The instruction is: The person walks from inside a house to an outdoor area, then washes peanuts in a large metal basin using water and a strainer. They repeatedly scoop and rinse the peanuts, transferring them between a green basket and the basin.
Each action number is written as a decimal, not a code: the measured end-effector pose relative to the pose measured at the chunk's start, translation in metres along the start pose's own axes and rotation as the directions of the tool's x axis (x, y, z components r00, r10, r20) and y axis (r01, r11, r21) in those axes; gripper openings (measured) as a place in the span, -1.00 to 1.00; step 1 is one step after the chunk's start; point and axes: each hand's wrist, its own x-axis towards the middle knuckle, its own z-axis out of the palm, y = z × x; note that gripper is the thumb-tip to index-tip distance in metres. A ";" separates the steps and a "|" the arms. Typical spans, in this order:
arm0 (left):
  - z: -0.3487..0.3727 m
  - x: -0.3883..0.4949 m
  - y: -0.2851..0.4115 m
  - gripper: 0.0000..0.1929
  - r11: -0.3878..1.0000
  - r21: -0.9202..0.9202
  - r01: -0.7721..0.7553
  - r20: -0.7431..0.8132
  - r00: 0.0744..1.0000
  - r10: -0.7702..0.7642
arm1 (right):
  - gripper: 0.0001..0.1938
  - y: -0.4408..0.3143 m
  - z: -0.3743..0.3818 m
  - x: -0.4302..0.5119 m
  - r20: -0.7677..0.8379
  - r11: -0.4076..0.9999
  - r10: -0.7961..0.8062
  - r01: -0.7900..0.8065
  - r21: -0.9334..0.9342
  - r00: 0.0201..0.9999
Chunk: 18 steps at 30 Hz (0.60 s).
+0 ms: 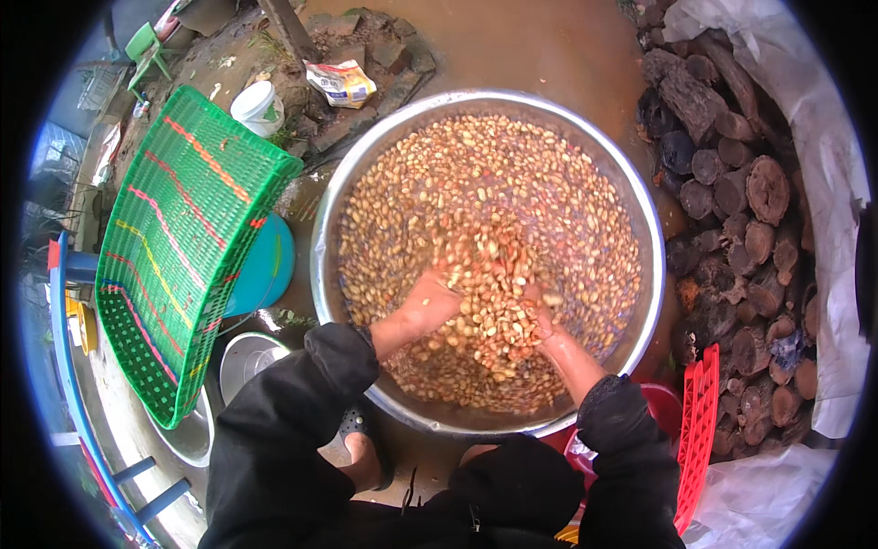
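Observation:
A large round metal basin (491, 94) in front of me holds a mass of small pale tan and brownish beans or nuts (425, 171) in water. Both my hands are down among them near the basin's middle. My left hand (432, 300), slightly blurred, is at the left of a raised heap (497, 295); its fingertips are hidden. At the right of the same heap is my right hand (540, 317), mostly covered by the beans or nuts, which lie against its palm side. Whether either hand is closed on them does not show.
To the left, a green woven plastic basket (185, 226) leans over a turquoise bucket (264, 267), near metal bowls (240, 357). Stacked logs (748, 240) line the right side, beside a red plastic crate or rack (698, 439). A white bucket (257, 106) stands beyond. The ground is wet.

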 end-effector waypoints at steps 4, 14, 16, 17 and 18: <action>-0.014 0.003 0.048 -0.67 0.936 0.275 0.219 -0.016 0.975 -0.223 | -0.30 -0.053 0.008 -0.018 -0.050 0.868 -0.029 0.001 -0.496 0.998; -0.013 -0.072 0.053 -0.78 0.418 0.908 -0.026 0.171 0.934 -0.315 | -0.06 0.004 0.023 -0.006 0.214 -0.439 -0.207 0.105 -0.892 0.955; -0.033 -0.094 0.056 -0.83 0.599 0.800 -0.039 0.176 0.970 -0.171 | -0.15 0.007 -0.010 0.026 0.189 -0.416 -0.004 0.171 -0.893 0.982; -0.048 -0.119 0.056 -0.83 0.667 0.745 -0.016 0.137 0.982 -0.131 | -0.25 -0.006 0.000 0.021 0.271 -0.362 0.032 0.263 -0.894 0.962; -0.073 -0.139 0.055 -0.84 0.775 0.631 -0.028 0.195 0.973 -0.124 | -0.34 -0.032 0.009 0.006 0.335 -0.306 0.066 0.339 -0.890 0.940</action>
